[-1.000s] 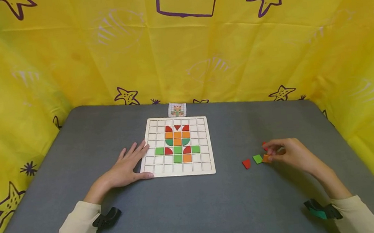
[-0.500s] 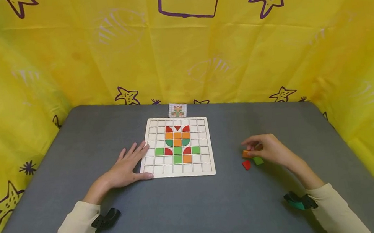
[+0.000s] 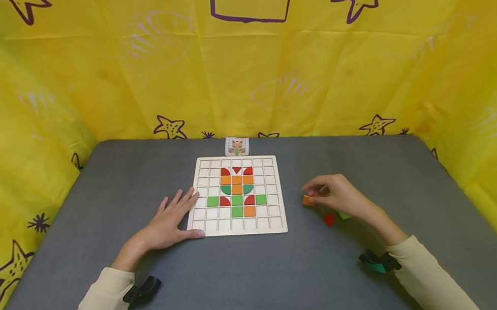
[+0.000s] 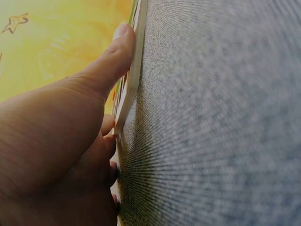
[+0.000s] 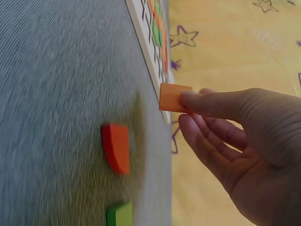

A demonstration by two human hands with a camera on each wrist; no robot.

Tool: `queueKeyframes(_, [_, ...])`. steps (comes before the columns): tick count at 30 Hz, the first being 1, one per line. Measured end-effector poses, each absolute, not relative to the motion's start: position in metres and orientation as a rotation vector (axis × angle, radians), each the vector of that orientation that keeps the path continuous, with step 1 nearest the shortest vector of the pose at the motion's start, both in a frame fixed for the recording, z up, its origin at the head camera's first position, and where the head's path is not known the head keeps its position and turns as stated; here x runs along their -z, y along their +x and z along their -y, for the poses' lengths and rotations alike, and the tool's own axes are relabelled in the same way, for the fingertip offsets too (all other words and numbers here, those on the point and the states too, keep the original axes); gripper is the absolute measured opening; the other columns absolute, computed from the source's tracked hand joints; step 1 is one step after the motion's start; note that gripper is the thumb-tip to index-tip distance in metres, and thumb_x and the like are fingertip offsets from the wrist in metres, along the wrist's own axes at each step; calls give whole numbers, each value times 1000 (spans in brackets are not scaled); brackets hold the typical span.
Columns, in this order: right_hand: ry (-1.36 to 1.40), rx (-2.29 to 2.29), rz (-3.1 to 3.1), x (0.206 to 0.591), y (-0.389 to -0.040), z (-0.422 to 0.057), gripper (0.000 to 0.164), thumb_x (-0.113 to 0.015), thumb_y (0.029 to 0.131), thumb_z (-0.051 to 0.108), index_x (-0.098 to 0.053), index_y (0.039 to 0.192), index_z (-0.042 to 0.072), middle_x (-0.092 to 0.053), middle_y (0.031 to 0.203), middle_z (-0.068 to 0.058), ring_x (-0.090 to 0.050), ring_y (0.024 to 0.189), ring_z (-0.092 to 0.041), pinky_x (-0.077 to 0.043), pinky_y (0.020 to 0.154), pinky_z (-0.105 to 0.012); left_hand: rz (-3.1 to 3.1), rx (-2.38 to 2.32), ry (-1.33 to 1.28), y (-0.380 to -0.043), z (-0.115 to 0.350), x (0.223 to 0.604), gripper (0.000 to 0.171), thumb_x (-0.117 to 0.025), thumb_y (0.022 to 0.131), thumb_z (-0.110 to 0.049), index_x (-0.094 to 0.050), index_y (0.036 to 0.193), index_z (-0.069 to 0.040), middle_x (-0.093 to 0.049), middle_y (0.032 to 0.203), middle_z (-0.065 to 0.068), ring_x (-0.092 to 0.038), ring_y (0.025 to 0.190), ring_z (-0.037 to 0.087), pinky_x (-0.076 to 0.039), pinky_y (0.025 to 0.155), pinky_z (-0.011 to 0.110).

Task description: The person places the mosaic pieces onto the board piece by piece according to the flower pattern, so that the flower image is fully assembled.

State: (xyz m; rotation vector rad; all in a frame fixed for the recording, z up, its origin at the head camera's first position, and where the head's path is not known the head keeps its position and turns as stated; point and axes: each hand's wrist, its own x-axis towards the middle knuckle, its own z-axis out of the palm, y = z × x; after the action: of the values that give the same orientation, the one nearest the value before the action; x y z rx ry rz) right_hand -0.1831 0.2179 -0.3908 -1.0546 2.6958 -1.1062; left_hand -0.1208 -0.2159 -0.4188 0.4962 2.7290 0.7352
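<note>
My left hand lies spread at the left edge of a white gridded puzzle board, its thumb on the front rim. In the left wrist view, the thumb rests along the board's edge. Tiles in red, orange and green form a flower-like pattern on the grid. To the right of the board, my right hand pinches an orange square tile between thumb and fingers, above the table. Below that hand lie a red tile with one curved side and a green tile.
A small printed card with a similar pattern lies behind the board. The grey table ends at a yellow cloth with starfish drawings, which rises at the back and both sides.
My right hand has picked up the orange tile from beside the green one and carried it left toward the board. My left hand has stayed in place on the board's edge.
</note>
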Motion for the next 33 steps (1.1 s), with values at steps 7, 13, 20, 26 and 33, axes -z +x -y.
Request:
queueKeyframes(7, [-1050, 1134, -2663, 388, -184, -196, 21, -78, 80, -1, -74, 101, 0, -69, 86, -1, -63, 79, -17, -57, 72, -33, -2731, -724, 501, -121, 215, 418, 103, -70, 83, -57, -19, 157, -7, -9, 163, 17, -1, 148, 44, 5, 113, 64])
queueKeyframes(13, [-1041, 1116, -2641, 389, -184, -179, 21, -79, 80, 2, -74, 101, 2, -70, 87, -2, -62, 79, -14, -57, 73, -33, -2722, -742, 512, -120, 214, 418, 103, -70, 83, -57, -19, 157, -7, -9, 163, 17, -1, 148, 44, 5, 113, 65])
queueKeyframes(20, [-1106, 1100, -2592, 392, -188, -159, 24, -80, 80, 3, -73, 103, 1, -68, 85, -1, -60, 78, -13, -57, 73, -32, -2733, -725, 511, -121, 215, 419, 103, -70, 83, -57, -19, 157, -7, -9, 163, 16, 0, 148, 44, 6, 113, 64])
queueKeyframes(26, [-1120, 1108, -2569, 389, -191, -144, 23, -79, 81, 2, -74, 103, 3, -68, 85, 2, -60, 78, -12, -57, 74, -32, -2732, -725, 514, -122, 215, 419, 103, -70, 83, -58, -19, 157, -6, -9, 163, 17, -1, 148, 45, 5, 113, 65])
queueKeyframes(33, [-1164, 1118, -2533, 385, -195, -129, 22, -79, 81, 3, -74, 103, 2, -69, 86, 0, -60, 79, -12, -56, 74, -34, -2738, -726, 519, -121, 215, 419, 103, -70, 83, -56, -19, 156, -6, -9, 163, 17, -1, 147, 45, 5, 113, 65])
